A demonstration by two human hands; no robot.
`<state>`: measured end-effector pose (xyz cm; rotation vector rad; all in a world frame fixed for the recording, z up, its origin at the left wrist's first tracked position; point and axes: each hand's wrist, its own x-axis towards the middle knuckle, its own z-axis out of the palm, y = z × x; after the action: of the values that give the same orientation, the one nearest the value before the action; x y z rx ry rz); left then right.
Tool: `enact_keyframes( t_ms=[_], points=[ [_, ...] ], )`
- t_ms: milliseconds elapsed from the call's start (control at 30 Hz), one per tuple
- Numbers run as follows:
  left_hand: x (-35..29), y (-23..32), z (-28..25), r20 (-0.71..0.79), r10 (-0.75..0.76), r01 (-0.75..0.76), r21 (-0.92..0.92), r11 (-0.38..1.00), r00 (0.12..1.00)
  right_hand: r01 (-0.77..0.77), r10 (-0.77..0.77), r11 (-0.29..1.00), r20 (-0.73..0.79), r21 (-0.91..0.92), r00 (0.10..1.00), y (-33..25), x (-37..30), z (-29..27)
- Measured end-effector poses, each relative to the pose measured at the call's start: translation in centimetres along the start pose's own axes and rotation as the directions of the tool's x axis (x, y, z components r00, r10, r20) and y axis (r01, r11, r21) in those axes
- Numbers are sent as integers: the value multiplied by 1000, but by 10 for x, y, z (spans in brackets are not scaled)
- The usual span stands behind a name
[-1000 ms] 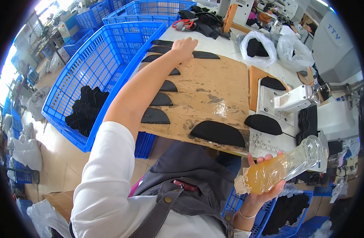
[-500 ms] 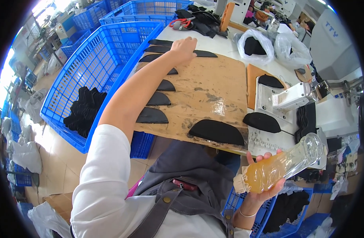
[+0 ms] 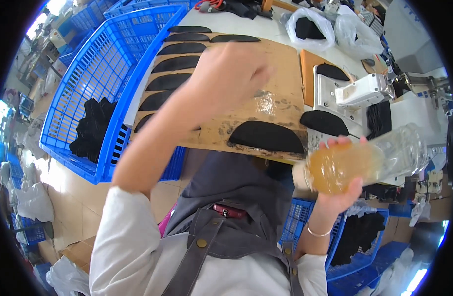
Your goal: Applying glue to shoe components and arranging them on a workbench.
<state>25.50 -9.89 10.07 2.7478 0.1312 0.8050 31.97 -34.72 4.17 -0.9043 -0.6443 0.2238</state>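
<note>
In my right hand (image 3: 335,201) is a clear plastic bottle (image 3: 342,167) of amber liquid, tilted on its side, its pale covered end pointing left. My fingers wrap round its lower part. My left hand (image 3: 231,74) hangs over a brown board (image 3: 280,79), smeared by motion, so its fingers are unclear. Black half-moon pieces (image 3: 174,63) lie in a column along the board's left side, partly hidden by my left forearm. Another half-moon piece (image 3: 234,38) lies by the far edge. A larger black piece (image 3: 266,137) lies at the near edge.
A white sewing machine (image 3: 359,91) stands at the right, with black pieces beside it. Left of the board is a blue crate (image 3: 88,74) holding a black bundle (image 3: 94,129). White plastic bags (image 3: 310,29) and red-handled scissors (image 3: 206,6) sit toward the back.
My left hand has come off the far half-moon piece and moved nearer to me. The bottle has shifted up and right in the picture and lies more level. The whole view has tilted.
</note>
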Motion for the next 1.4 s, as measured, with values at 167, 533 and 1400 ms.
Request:
enact_keyframes(
  t_ms=[167, 533, 1400],
  points=[
    [-106, 1, 40, -190, 75, -86, -49, 995, 979, 154, -147, 961, 51, -228, 988, 29, 26, 37],
    [-138, -20, 71, -343, 192, -213, -24, 977, 919, 92, 53, 900, 317, -427, 947, 65, 25, 89],
    [-137, -22, 75, -328, 172, -194, -35, 980, 929, 215, -311, 521, 51, -826, 949, 29, 22, 20]
  ],
)
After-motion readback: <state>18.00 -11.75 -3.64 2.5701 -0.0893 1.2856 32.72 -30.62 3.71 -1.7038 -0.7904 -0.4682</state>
